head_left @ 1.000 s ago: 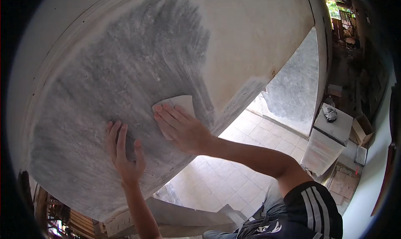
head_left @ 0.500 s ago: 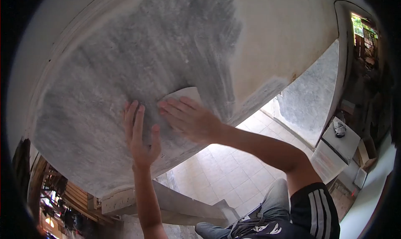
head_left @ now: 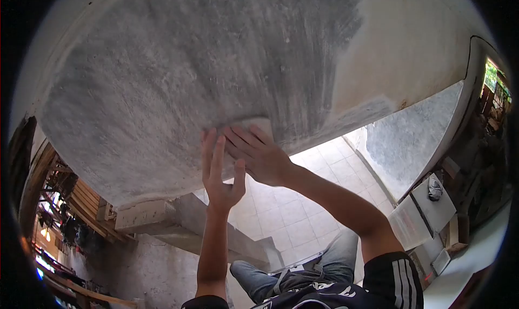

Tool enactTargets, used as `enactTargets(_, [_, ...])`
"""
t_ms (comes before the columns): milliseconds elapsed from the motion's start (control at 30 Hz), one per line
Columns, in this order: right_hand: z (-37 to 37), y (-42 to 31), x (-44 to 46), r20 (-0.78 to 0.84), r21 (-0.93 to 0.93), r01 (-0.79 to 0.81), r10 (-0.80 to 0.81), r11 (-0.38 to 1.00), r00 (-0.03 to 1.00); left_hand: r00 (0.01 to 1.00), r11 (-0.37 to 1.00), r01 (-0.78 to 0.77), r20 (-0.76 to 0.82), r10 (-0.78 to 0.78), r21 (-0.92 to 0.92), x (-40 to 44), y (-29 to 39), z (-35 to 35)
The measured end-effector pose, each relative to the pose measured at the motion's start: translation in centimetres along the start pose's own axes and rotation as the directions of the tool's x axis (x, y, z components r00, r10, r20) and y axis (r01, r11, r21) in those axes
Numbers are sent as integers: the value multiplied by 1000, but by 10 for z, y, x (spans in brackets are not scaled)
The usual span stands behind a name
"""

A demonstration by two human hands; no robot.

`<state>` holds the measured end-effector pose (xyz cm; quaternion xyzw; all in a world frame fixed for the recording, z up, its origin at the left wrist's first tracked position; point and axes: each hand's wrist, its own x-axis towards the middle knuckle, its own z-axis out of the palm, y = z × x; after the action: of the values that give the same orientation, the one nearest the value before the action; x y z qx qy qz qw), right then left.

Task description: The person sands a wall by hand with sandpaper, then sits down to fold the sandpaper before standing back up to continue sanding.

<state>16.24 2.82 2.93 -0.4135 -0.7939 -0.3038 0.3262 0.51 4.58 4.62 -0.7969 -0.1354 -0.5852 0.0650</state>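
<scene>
A large grey-patched plaster surface [head_left: 162, 87] slants across the view, with a cream area [head_left: 400, 44] at its right. My right hand [head_left: 257, 155] presses a pale sheet [head_left: 263, 124] flat against the surface near its lower edge; the sheet's upper corner shows past the fingertips. Just left of it, my left hand [head_left: 220, 168] rests on the same surface with fingers stretched out and thumb apart, holding nothing. The two hands are close together. Part of the sheet is hidden under my right hand.
Below the surface's edge lies a tiled floor [head_left: 292, 214]. A concrete ledge [head_left: 189, 222] runs at lower left, near wooden slats [head_left: 86, 203]. At right stand a white box [head_left: 413, 222] with a crumpled bag [head_left: 434, 190] on top and an open carton [head_left: 457, 232].
The view has turned, so the surface's lower edge sits higher on the left. My right hand and the sheet have moved down towards that edge, and my hands are closer together.
</scene>
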Motion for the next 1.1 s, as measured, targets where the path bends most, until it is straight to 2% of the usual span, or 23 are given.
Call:
enactTargets(100, [13,-9,-57,136,21,3,-6,1000,991,987,989,144,70,-142,-28,-48,0,-12])
enactTargets(133, [13,-13,-75,165,109,-54,35,993,986,971,977,212,106,-213,26,-63,5,-17])
enactTargets(233, [24,-27,-137,203,328,-280,222,902,954,862,871,487,194,-468,-68,-131,10,-20])
enactTargets(333, [41,-42,-195,321,495,-543,438,678,839,680,730,682,398,-617,-34,-198,19,-16])
enactTargets(367, [46,-50,-210,380,533,-625,498,571,779,565,618,785,449,-692,-35,-220,22,-12])
enactTargets(400, [54,-65,-221,288,572,-644,610,509,738,434,489,872,500,-749,-24,-242,27,-8])
enactTargets(433, [61,-73,-234,454,557,-780,682,285,573,289,346,938,547,-786,1,-262,33,-4])
enactTargets(500, [76,-90,-260,741,388,-900,648,-199,176,212,181,977,600,-772,-111,-295,43,7])
enactTargets(567, [85,-114,-272,729,554,-676,675,-487,111,127,3,982,646,-753,-188,-314,54,19])
enactTargets(633, [81,-130,-275,821,498,-516,570,-697,21,14,-153,971,688,-726,-181,-306,67,26])
enactTargets(667, [90,-141,-284,856,479,-373,517,-794,0,-20,-228,954,718,-696,-194,-307,71,31])
enactTargets(733, [91,-158,-292,908,378,-321,415,-868,-53,-76,-370,905,774,-628,-211,-313,78,34])
enactTargets(800, [97,-169,-301,922,329,-313,374,-891,-96,-90,-355,917,773,-627,-181,-330,80,34])
enactTargets(867, [115,-175,-327,931,318,-394,362,-862,-42,-56,-337,915,756,-652,-222,-355,78,37])
enactTargets(933, [110,-171,-330,945,269,-530,327,-804,-17,-87,-306,932,698,-711,-196,-352,79,34])
enactTargets(1033, [120,-179,-345,957,143,-550,257,-823,-135,-100,-302,929,642,-760,-212,-345,79,28])
enactTargets(1100, [123,-183,-353,957,181,-616,281,-767,-68,-119,-310,926,614,-780,-214,-343,77,26])
